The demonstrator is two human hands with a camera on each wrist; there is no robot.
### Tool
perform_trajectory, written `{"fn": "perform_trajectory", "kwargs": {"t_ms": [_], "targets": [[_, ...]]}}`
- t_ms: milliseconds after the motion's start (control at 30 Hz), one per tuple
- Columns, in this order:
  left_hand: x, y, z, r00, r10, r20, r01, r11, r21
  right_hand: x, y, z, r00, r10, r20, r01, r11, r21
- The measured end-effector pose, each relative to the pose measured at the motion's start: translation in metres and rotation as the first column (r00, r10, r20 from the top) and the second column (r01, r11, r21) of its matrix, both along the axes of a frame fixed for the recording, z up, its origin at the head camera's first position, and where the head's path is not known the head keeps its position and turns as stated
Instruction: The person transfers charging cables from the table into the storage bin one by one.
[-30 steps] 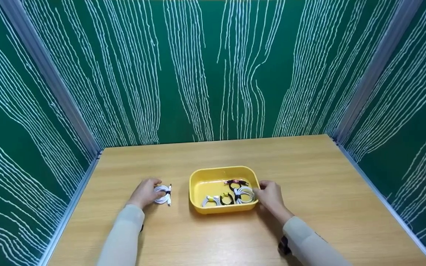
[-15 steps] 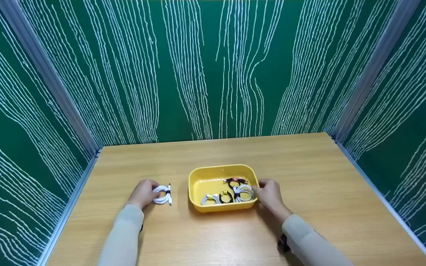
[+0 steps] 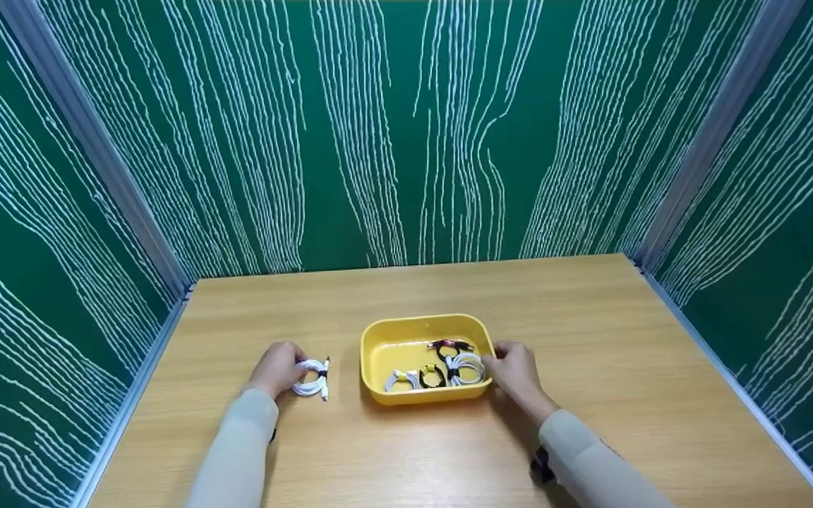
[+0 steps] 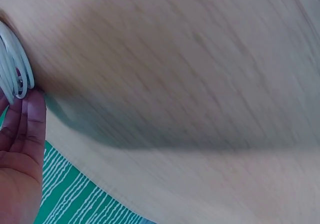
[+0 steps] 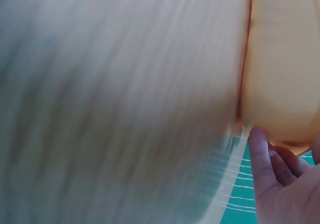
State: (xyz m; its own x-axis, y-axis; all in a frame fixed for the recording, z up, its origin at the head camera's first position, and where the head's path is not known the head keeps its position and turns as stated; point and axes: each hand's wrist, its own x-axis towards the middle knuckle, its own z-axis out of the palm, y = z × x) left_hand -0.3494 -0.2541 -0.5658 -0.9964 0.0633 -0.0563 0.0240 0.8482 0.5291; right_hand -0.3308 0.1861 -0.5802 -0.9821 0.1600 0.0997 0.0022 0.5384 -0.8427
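Left hand (image 3: 276,368) rests on the bench (image 3: 590,353) with its fingers curled round a coiled white cable (image 3: 311,378), which lies on the wood just left of the yellow tray (image 3: 406,327). In the left wrist view only the edge of that coil (image 4: 15,72) shows at the frame's border, with two fingertips (image 4: 30,119) against it; the rest of the cable is cut off, and the bench surface is blurred. Right hand (image 3: 512,370) sits against the tray's right wall, fingers bent at the rim; from the head view it is hard to tell whether they hook over the rim or only press on it. The right wrist view shows a thumb (image 5: 260,154) laid against the tray's outer wall (image 5: 280,74), with the other fingers mostly out of frame. Inside the tray lie several bundled cables: a white coil (image 3: 466,370) near the right hand, a smaller white one (image 3: 401,381), a black one (image 3: 432,376) and a dark reddish one (image 3: 449,346). Their plugs are too small to make out.
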Motion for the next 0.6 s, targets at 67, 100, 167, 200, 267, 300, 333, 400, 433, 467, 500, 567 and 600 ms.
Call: {"fn": "perform_trajectory", "kwargs": {"t_ms": [67,100,167,200,267,300,333,400,433,467,500,567,600], "targets": [[0.0007,-0.0003,0.0007,1.000,-0.010,-0.012,0.010,1.000,-0.004,-0.0002,-0.0004,-0.0002,1.000,0.001,-0.001,-0.001,1.000,0.004],[0.0011,-0.0008,0.0006,1.000,-0.014,-0.016,0.014,1.000,-0.008,-0.0003,-0.0007,-0.0004,1.000,0.000,0.001,0.000,1.000,0.006],[0.0014,-0.0012,0.0004,1.000,-0.016,-0.019,0.016,1.000,-0.013,0.0002,-0.0006,0.0003,1.000,0.000,0.004,0.000,1.000,0.009],[0.0016,-0.0014,0.0004,1.000,-0.013,-0.017,0.013,1.000,-0.013,0.0002,-0.0006,0.0003,1.000,0.002,0.006,-0.002,1.000,0.011],[0.0019,-0.0019,-0.0002,1.000,-0.008,-0.017,0.008,1.000,-0.021,0.0003,-0.0005,0.0004,1.000,0.003,0.010,-0.003,1.000,0.010],[0.0020,-0.0022,-0.0002,1.000,-0.009,-0.018,0.008,1.000,-0.022,0.0005,-0.0003,0.0005,1.000,0.004,0.009,-0.005,1.000,0.012],[0.0016,-0.0023,-0.0005,1.000,-0.013,-0.023,0.013,1.000,-0.027,0.0005,-0.0001,0.0003,1.000,0.003,0.006,-0.003,1.000,0.014],[0.0008,-0.0028,-0.0008,0.999,-0.028,-0.038,0.026,0.999,-0.038,0.0002,0.0001,-0.0006,1.000,0.000,-0.004,0.000,1.000,0.019],[0.0004,-0.0029,-0.0007,0.998,-0.038,-0.049,0.036,0.998,-0.046,0.0001,0.0001,-0.0009,1.000,-0.002,-0.009,0.002,1.000,0.023],[0.0002,-0.0030,-0.0004,0.998,-0.043,-0.052,0.040,0.998,-0.049,0.0000,-0.0001,-0.0013,1.000,-0.005,-0.014,0.006,1.000,0.028],[-0.0001,-0.0031,-0.0002,0.998,-0.045,-0.053,0.043,0.998,-0.052,0.0001,-0.0003,-0.0011,1.000,-0.006,-0.019,0.006,0.999,0.031],[0.0000,-0.0031,0.0007,0.998,-0.041,-0.050,0.038,0.998,-0.052,-0.0001,-0.0013,-0.0012,1.000,-0.008,-0.022,0.008,0.999,0.036],[0.0002,-0.0032,0.0013,0.998,-0.037,-0.045,0.035,0.998,-0.049,0.0002,-0.0016,-0.0013,1.000,-0.009,-0.021,0.009,0.999,0.039]]}}
